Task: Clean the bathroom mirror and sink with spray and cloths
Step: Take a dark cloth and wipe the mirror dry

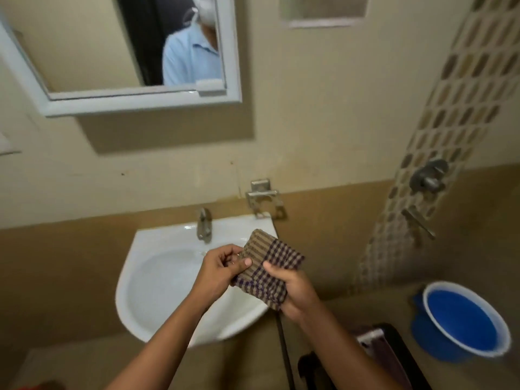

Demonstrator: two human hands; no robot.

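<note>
A folded brown and purple checked cloth is held over the right side of the white sink. My left hand pinches the cloth's left edge between thumb and fingers. My right hand grips its lower right part, thumb on top. The mirror in a white frame hangs on the wall above, at the upper left, and reflects a person in a light blue shirt. No spray bottle is in view.
A chrome tap stands at the sink's back rim. A metal holder is fixed to the wall above the sink's right corner. Shower fittings sit on the mosaic strip at right. A blue bucket and dark objects stand lower right.
</note>
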